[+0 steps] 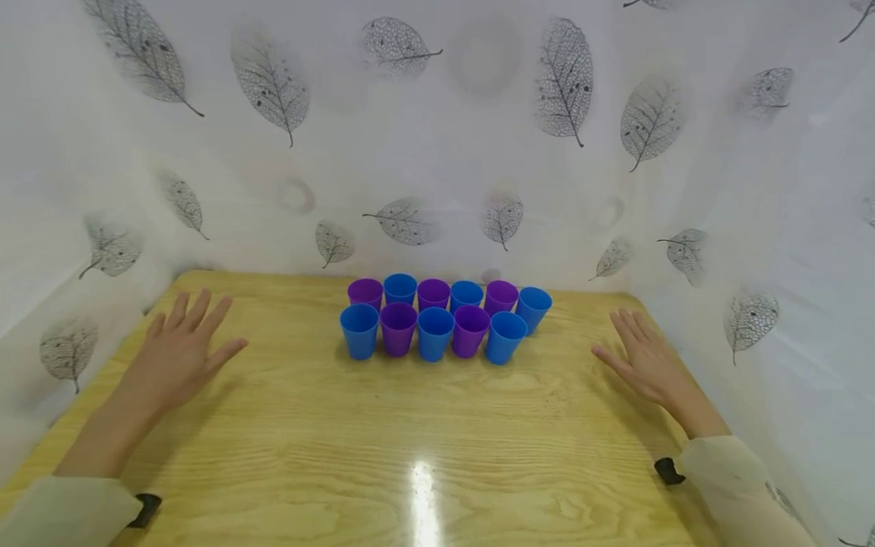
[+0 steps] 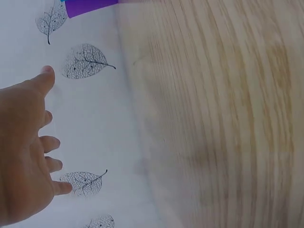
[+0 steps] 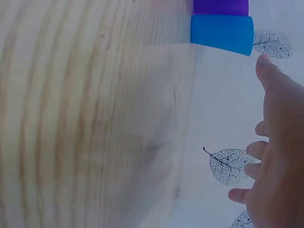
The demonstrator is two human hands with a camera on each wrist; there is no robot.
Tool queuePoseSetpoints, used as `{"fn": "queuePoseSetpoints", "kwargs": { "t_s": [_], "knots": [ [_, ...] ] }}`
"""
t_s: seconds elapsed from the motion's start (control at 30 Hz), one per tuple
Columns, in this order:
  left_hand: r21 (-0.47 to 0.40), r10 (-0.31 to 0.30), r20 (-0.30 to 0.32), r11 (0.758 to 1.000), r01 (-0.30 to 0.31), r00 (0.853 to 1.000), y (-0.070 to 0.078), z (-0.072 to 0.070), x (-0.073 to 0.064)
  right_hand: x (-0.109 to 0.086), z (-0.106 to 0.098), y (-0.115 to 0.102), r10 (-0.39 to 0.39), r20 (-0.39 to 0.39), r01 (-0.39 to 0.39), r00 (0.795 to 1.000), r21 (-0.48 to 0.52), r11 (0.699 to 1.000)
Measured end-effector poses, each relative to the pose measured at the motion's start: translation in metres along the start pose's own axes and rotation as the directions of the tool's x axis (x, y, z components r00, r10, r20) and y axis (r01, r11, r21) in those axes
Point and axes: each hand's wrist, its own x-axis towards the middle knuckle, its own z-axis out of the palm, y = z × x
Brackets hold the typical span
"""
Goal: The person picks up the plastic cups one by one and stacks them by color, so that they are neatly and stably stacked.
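Blue and purple cups stand upright with their mouths up in two rows at the back middle of the table. At the front row's left end is a blue cup; a purple cup stands beside it, and the colours alternate. The back row ends on the right with a blue cup. Left of the cups, my left hand is held over the table with its fingers spread. My right hand is to their right, fingers straight and thumb apart. Neither hand touches a cup.
The light wood table reaches back to a white sheet printed with grey leaves, which also hangs along both sides. A dark band shows at the right sleeve, and another dark piece at the left sleeve.
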Motion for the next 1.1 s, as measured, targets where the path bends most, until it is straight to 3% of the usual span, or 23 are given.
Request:
{"fn": "queuePoseSetpoints", "kwargs": {
  "t_s": [0.17, 0.37, 0.63, 0.8, 0.93, 1.1],
  "knots": [
    [-0.04, 0.035, -0.033, 0.999, -0.036, 0.999, 0.011, -0.002, 0.002, 0.0, -0.001, -0.007, -0.002, -0.032, 0.004, 0.999, 0.067, 0.998],
    [-0.133, 0.082, -0.115, 0.986, -0.098, 0.99, 0.024, -0.001, 0.002, 0.0, 0.001, -0.016, -0.047, -0.102, 0.06, 0.994, 0.132, 0.989],
    [-0.256, 0.037, -0.097, 0.965, -0.061, 0.995, 0.045, -0.001, 0.0, -0.005, -0.001, -0.029, 0.023, -0.097, 0.003, 0.995, 0.262, 0.965],
    [-0.312, 0.022, -0.126, 0.948, -0.061, 0.992, 0.057, -0.001, 0.001, -0.008, 0.001, -0.038, 0.025, -0.175, 0.034, 0.984, 0.329, 0.944],
    [-0.369, 0.031, -0.21, 0.923, -0.108, 0.977, 0.068, 0.001, 0.003, -0.006, 0.004, -0.046, 0.007, -0.247, 0.086, 0.969, 0.363, 0.928],
    [-0.393, 0.056, -0.314, 0.901, -0.184, 0.948, 0.08, 0.005, 0.009, -0.004, 0.006, -0.06, 0.018, -0.261, 0.098, 0.965, 0.424, 0.9]
  ]
}}
